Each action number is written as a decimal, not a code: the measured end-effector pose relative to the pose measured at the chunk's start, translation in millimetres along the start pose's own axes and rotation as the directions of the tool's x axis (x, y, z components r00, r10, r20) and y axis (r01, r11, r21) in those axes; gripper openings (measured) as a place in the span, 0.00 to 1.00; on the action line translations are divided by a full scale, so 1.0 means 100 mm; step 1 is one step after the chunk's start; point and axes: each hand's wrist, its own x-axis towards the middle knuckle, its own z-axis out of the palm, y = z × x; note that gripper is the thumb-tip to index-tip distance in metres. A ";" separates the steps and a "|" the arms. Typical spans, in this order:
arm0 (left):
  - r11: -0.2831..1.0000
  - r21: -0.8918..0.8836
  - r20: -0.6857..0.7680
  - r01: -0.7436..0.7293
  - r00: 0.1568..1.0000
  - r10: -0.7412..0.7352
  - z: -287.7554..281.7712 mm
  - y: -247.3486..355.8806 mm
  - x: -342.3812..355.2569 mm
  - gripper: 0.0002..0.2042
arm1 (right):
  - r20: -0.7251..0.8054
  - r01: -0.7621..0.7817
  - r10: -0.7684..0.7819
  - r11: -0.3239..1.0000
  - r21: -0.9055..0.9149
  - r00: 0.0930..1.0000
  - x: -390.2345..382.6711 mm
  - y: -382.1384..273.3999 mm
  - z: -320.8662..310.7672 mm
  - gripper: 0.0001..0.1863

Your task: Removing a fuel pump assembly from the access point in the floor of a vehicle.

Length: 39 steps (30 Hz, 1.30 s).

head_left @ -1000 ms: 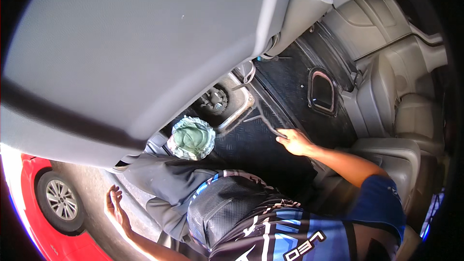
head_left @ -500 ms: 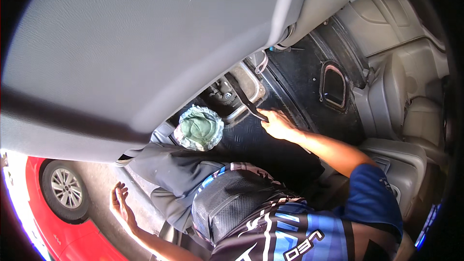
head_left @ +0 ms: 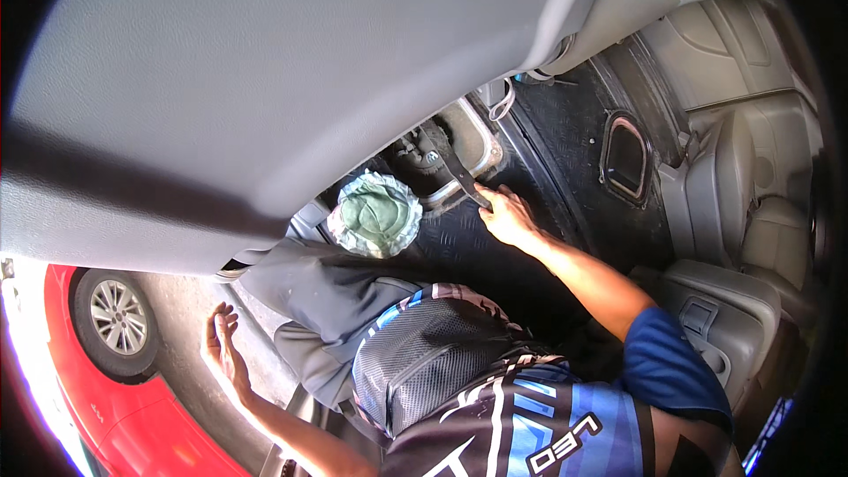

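My right hand (head_left: 507, 216) is closed around the near end of a flat, dark, slightly curved bar-like tool (head_left: 462, 178). The tool's far end reaches into a rimmed opening (head_left: 488, 152) in the vehicle floor, over a dusty, dark round part (head_left: 426, 152) with fittings on it. The grey panel above partly hides the opening, and I cannot make out whether the tool's tip touches that part. Away at lower left, my left hand (head_left: 226, 355) hangs over the ground with loosely bent fingers, holding nothing. Between the opening and my leg sits a round, pale green thing with a frilled edge (head_left: 375, 214).
A large grey panel (head_left: 265, 79) hangs low across the upper left. Grey seats (head_left: 729, 185) stand at right, beside a second framed opening (head_left: 626, 157) in the black floor. A thin white loop (head_left: 503, 101) lies by the first opening. Outside at left is a red car (head_left: 132, 415).
The view has shifted slightly, so the floor opening appears farther right. My right hand has drawn a little nearer the opening, and the tool has changed its angle. My left hand stays free.
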 end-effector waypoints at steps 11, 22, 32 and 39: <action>1.000 -0.009 0.014 0.008 1.000 -0.008 0.01 -0.03 -0.01 0.21 | 0.077 0.008 -0.011 1.000 0.030 0.997 0.13 0.04 -0.13 0.32; 1.000 -0.012 0.016 -0.002 1.000 0.002 0.02 -0.02 0.02 0.21 | 0.037 0.052 -0.050 0.998 -0.041 0.998 0.12 0.03 -0.02 0.28; 0.997 -0.077 0.006 0.008 1.000 -0.007 0.05 -0.07 0.01 0.20 | 0.028 0.111 -0.107 0.973 -0.201 0.994 0.09 0.04 0.01 0.28; 0.997 -0.081 -0.027 0.007 1.000 -0.010 0.03 -0.08 0.02 0.21 | 0.100 0.080 -0.065 0.983 -0.162 0.993 0.09 0.01 0.03 0.28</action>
